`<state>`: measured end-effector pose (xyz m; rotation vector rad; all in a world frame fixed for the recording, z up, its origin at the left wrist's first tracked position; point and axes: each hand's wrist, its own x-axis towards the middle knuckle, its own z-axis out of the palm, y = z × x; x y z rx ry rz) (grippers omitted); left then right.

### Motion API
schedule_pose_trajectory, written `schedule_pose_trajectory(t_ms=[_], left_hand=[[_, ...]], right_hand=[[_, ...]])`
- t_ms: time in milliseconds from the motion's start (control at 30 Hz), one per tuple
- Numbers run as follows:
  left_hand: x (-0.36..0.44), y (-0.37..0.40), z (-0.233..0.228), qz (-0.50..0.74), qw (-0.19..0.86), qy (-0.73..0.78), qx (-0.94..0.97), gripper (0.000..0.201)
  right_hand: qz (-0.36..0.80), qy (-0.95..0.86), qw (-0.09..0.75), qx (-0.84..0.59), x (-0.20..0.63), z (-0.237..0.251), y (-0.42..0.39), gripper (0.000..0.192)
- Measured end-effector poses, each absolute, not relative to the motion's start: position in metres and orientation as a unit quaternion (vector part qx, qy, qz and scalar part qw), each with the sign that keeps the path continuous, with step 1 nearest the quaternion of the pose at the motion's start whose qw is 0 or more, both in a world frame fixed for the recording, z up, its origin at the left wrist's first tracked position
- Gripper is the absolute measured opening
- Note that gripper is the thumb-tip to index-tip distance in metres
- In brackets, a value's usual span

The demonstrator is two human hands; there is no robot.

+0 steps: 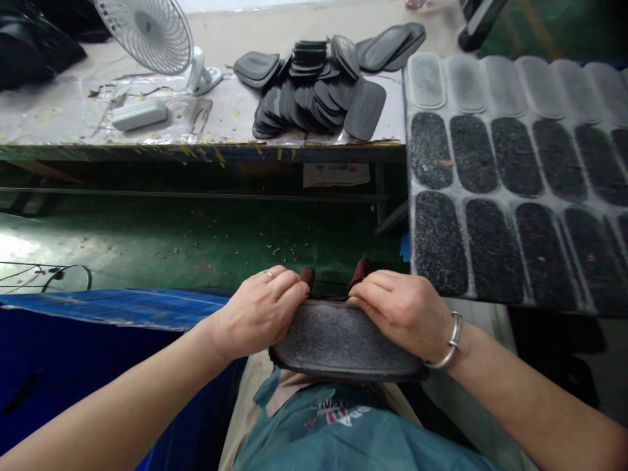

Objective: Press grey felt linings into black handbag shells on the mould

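Note:
A dark grey rounded pad [346, 337] with a speckled face and a raised rim is held in front of my lap. My left hand [267, 307] is closed on its far edge at the left, fingers curled over. My right hand [402, 317] grips the same far edge nearer its right end, thumb and fingers pressed together. The fingertips under the edge are hidden. On the table ahead lies a loose pile of flat grey rounded pieces [314, 98]. To the right is a dark sheet [456, 160] with rows of rounded pad shapes, the far row paler.
A white fan [147, 33] stands on the table [235, 121] at far left, with a white oblong object [140, 116] before it. A blue container [73, 366] is at my left. Below the table shows a green floor [196, 235] with scattered scraps.

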<state>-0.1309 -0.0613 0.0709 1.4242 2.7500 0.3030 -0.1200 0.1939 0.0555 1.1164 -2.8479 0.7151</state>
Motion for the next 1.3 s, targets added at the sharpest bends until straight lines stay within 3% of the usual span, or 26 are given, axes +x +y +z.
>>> schedule_pose_trajectory(t_ms=[167,467,767,1300], left_hand=[[-0.129,-0.060,0.069,0.129,0.051,0.890,0.434,0.019],[-0.136,-0.053,0.075,0.294,0.230,0.893,0.253,0.035],[-0.130,-0.042,0.075,0.336,0.223,0.886,0.229,0.024],[-0.124,-0.052,0.059,0.316,0.117,0.877,0.341,0.028]], right_hand=[[0.285,-0.893,-0.090,0.337,-0.124,0.057,0.197,0.032],[0.389,-0.867,-0.195,0.243,-0.132,0.058,0.190,0.020],[0.390,-0.856,-0.084,0.328,-0.123,0.049,0.197,0.018],[0.359,-0.853,-0.081,0.370,-0.122,0.053,0.200,0.024]])
